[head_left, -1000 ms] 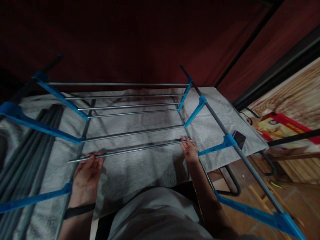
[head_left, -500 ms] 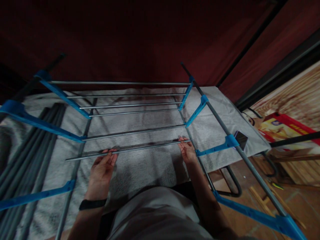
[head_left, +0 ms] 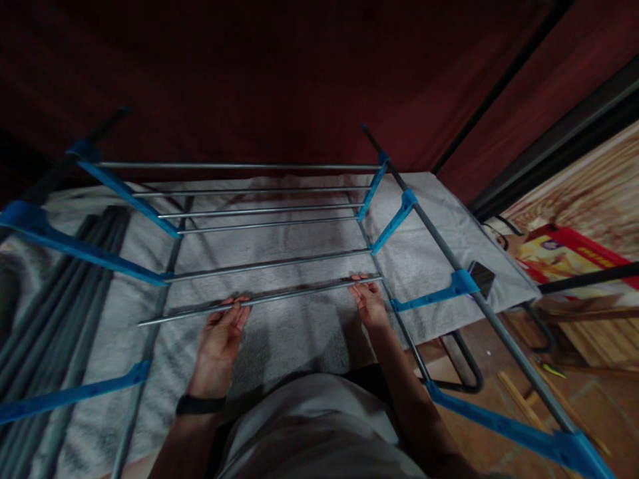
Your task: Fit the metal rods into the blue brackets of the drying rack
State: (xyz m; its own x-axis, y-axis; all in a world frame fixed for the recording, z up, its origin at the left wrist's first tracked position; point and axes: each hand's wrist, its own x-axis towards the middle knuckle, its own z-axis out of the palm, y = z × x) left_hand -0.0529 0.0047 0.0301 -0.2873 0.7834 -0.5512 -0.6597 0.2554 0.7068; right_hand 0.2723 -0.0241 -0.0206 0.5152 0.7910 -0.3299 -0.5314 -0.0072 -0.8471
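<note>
Two bare hands meet one loose metal rod [head_left: 294, 293] above the near half of the grey blanket [head_left: 299, 332]: the left hand [head_left: 218, 342] pinches it left of its middle, the right hand [head_left: 370, 305] lightly pinches it near its right end. Several grey tubes [head_left: 87, 326] lie bundled toward the blanket's left edge; a smartphone [head_left: 482, 278] rests by its right edge. Farther off, metal crossbars [head_left: 269, 265] span blue plastic brackets [head_left: 434, 297], before a dark red backdrop [head_left: 249, 80] beyond the far edge.
</note>
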